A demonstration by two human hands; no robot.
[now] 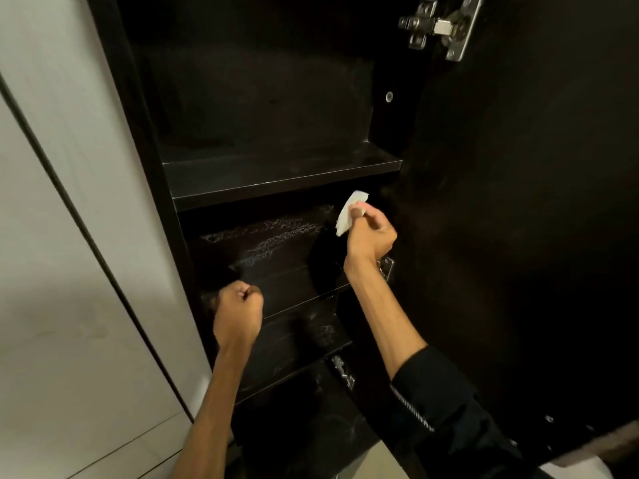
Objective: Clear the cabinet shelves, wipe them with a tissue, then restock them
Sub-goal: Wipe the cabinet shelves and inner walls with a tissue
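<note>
A tall black cabinet [145,140] stands with its door swung out to the right and nothing on the shelves I can see. My right hand [371,236] pinches a folded white tissue [347,216] at the right end of the middle compartment, just under the upper shelf [276,178]. The back panel [269,236] there shows pale smeared streaks. My left hand [238,318] is curled into a fist in front of the lower shelf's [304,299] left edge, and I see nothing in it.
The open door [518,236] fills the right side, with metal hinges [442,25] at its top and lower hinges [385,267] near my right wrist. A white wall [69,236] with a dark cable [86,236] running down it lies to the left.
</note>
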